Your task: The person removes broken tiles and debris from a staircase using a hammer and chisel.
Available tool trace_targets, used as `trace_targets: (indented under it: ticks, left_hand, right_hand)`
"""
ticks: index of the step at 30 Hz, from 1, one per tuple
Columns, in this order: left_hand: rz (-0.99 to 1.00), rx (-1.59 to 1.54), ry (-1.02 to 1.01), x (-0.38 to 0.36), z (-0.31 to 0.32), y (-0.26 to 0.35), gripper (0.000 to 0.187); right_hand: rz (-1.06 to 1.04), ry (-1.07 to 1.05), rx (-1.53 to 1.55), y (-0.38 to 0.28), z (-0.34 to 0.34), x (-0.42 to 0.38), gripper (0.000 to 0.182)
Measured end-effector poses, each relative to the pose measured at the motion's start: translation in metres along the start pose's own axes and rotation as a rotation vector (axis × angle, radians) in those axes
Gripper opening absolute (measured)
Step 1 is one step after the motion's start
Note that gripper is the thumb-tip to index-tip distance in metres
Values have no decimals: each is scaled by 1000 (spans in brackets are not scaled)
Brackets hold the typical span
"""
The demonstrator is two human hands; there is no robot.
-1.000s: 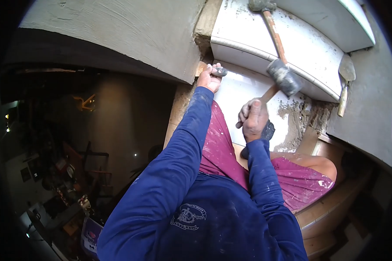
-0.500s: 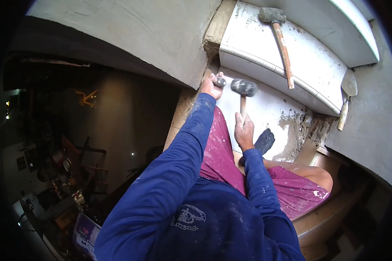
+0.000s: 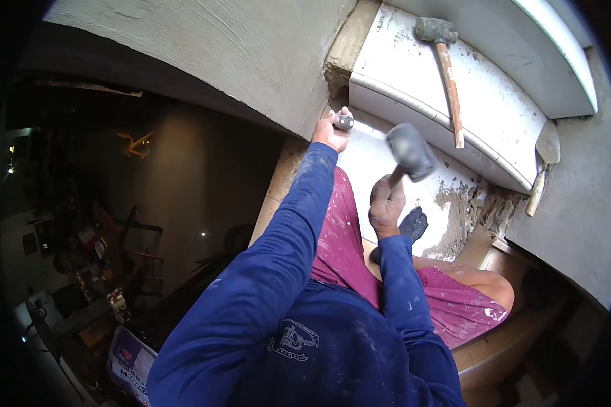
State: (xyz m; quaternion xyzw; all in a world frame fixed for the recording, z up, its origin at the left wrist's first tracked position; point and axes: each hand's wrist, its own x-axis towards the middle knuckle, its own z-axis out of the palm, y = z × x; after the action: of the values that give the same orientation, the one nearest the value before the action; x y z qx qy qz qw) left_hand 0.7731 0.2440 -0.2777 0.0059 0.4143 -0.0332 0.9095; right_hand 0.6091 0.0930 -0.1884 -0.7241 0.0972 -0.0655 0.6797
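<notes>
My left hand (image 3: 332, 131) is wrapped round a short dark tool with a rounded grey end (image 3: 343, 122), beside the gap at the left end of the white stair tread (image 3: 365, 163). What the tool's other end touches is hidden. My right hand (image 3: 387, 207) grips the handle of a black-headed mallet (image 3: 411, 152). The mallet head is blurred, raised to the right of the left hand and apart from the grey tool end.
On the upper white step (image 3: 400, 64) lies a second hammer (image 3: 451, 88) with a wooden handle. A trowel (image 3: 547, 152) rests at the right wall. Broken mortar (image 3: 499, 207) borders the lower tread. A dark drop with clutter lies left.
The mallet head has moved right and away from my left hand, and appears larger. My left hand stays round the short tool. The view has shifted slightly.
</notes>
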Motion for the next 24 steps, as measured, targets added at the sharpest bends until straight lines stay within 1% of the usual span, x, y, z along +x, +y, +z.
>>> trace_targets:
  ticks: [1,2,3,4,6,7,8,10,11,12,14,15,16,17,18,20,22,24]
  left_hand:
    - [-70,-9,-74,-2,-4,3,16]
    - [-143,-19,-151,-4,-5,4,18]
    - [-28,-121,4,-1,-3,-2,22]
    - [-2,-111,34,-4,3,-6,21]
    - [23,-36,45,2,0,-9,21]
    - [2,-71,51,0,1,-10,20]
    - [-18,-88,19,3,-2,-8,20]
    - [-67,-105,-45,4,-5,-6,19]
    - [40,-94,59,-5,6,-11,21]
    - [19,-101,42,8,0,-8,21]
    - [28,-143,56,1,9,-4,21]
    - [-17,-167,9,5,1,0,20]
    - [-67,-186,-45,4,1,4,20]
    - [-119,-204,-106,5,5,5,20]
    - [-21,-174,69,6,7,-2,20]
    - [6,-105,109,7,4,-13,21]
    - [-127,-49,92,-3,-11,-21,23]
    - [-55,-13,63,-27,-6,-32,22]
  right_hand:
    - [-91,-39,-243,5,3,7,27]
    - [51,-219,-425,11,2,13,25]
    - [44,-199,-438,13,-3,14,25]
    - [31,-180,-452,14,-5,15,25]
    - [69,-73,-305,-9,0,10,27]
    - [-1,-19,-189,-16,6,8,28]
    - [12,-35,-78,-1,9,3,30]
    - [19,-233,-492,10,12,20,32]
    - [64,-202,-486,12,10,24,30]
    - [50,-150,-376,16,9,27,30]
    - [56,-66,-159,10,12,19,28]
    - [63,-16,-52,8,13,14,27]
    - [-219,-51,-360,6,19,23,27]
    - [-74,-140,-451,4,16,28,26]
    - [70,-233,-540,0,14,33,26]
    - [22,-173,-485,-20,9,31,27]
    - [-6,-145,-454,-38,7,26,28]
    - [-37,-123,-443,-50,7,27,30]
